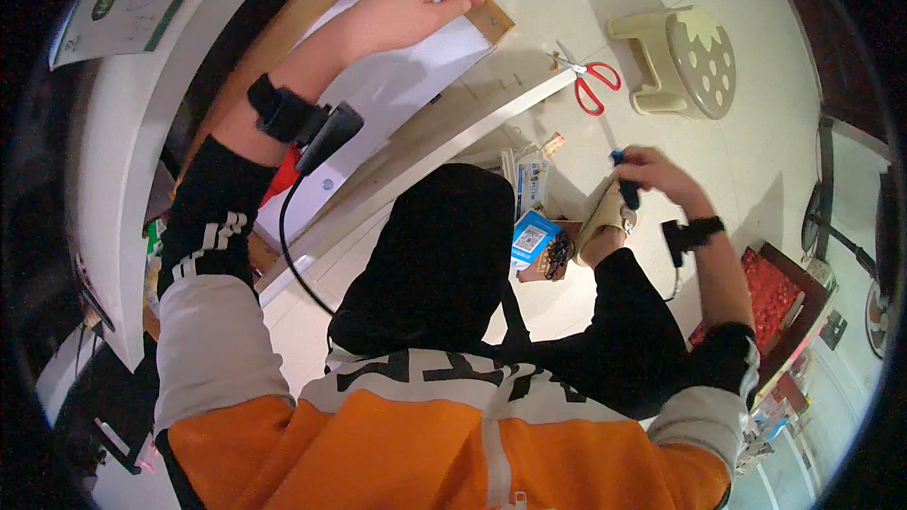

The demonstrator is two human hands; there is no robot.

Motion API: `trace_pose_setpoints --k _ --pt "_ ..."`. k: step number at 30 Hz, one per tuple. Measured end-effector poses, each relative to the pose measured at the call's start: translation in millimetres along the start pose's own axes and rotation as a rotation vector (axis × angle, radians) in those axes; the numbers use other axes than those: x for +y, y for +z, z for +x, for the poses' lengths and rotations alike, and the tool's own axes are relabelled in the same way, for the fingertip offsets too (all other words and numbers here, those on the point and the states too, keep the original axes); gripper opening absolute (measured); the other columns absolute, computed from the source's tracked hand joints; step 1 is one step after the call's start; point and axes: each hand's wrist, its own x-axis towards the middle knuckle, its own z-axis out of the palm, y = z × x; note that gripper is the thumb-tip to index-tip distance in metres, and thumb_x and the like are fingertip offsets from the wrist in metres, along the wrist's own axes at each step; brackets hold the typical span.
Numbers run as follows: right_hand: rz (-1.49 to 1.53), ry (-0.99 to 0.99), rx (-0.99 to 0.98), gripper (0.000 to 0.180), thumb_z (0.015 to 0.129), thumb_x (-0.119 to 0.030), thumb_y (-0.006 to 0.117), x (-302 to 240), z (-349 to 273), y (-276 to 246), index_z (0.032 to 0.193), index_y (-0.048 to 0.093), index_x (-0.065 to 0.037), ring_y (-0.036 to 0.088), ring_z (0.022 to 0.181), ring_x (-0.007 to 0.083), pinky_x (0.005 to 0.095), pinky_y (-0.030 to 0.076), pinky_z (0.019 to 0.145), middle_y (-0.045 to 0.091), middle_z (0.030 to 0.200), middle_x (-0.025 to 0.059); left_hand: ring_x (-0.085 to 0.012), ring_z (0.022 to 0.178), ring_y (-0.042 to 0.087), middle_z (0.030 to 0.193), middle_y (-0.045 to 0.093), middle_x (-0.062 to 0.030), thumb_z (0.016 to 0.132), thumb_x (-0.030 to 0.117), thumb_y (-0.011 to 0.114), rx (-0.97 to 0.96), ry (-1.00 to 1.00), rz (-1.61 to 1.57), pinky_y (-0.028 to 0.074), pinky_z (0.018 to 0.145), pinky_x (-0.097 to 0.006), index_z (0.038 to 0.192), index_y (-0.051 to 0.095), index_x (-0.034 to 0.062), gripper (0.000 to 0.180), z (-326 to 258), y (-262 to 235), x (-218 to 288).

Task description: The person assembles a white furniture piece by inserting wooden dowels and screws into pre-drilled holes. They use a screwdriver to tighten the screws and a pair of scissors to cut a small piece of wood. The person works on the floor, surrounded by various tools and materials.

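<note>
Left hand (420, 8): fingers curled at the corner of a wood-rimmed drawer (497, 23); whether gripping, cannot tell. Mid: scissors (579, 70), looped red handles, metal blades, at panel's end. Right hand (658, 176), well apart from left, closed round slim-shafted screwdriver's dark handle (629, 193), above shoe (605, 212). Far right: rounded cream stool (701, 64), spotted top.

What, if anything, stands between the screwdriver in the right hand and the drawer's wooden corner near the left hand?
In this view, the red-handled scissors lie between the screwdriver and the drawer's wooden corner, by the end of the white panel. One view cannot settle whether they block a raised path.
</note>
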Motion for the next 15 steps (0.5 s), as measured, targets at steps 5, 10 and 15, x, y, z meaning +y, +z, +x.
trace_pose_setpoints --k 5,10,15 --pt "0.384 -0.514 0.196 0.034 0.088 -0.031 0.066 -142.1 -48.5 9.4 0.106 0.061 -0.002 0.055 0.075 0.0063 0.0219 0.044 0.065 0.062 0.084 0.0011 -0.0133 0.101 0.061 0.108 0.064 -0.0003 0.097 0.032 0.054 -0.204 -0.187 -0.462 0.049 0.086 -0.029 0.115 0.063 0.0106 0.03 -15.3 -4.6 37.3" --pt "0.324 -0.788 0.437 0.04 0.088 -0.037 0.067 -249.3 10.8 67.4 0.101 0.066 0.0 0.058 0.08 0.0098 0.0262 0.049 0.068 0.063 0.086 0.0053 -0.0124 0.101 0.059 0.113 0.058 -0.0031 0.099 0.041 0.048 -0.243 -0.326 -1.103 0.05 0.081 -0.028 0.123 0.055 0.0101 0.04 -32.6 3.7 53.4" --pt "0.149 -0.711 0.471 0.045 0.092 -0.04 0.058 -229.4 20.7 44.9 0.11 0.065 0.0 0.063 0.08 0.0166 0.0315 0.052 0.07 0.067 0.088 0.0096 -0.0067 0.061 0.046 0.072 0.049 0.0012 0.099 0.034 0.046 -0.174 -0.41 -0.799 0.034 0.049 -0.023 0.112 0.056 0.0063 0.032 -73.6 -9.4 15.6"
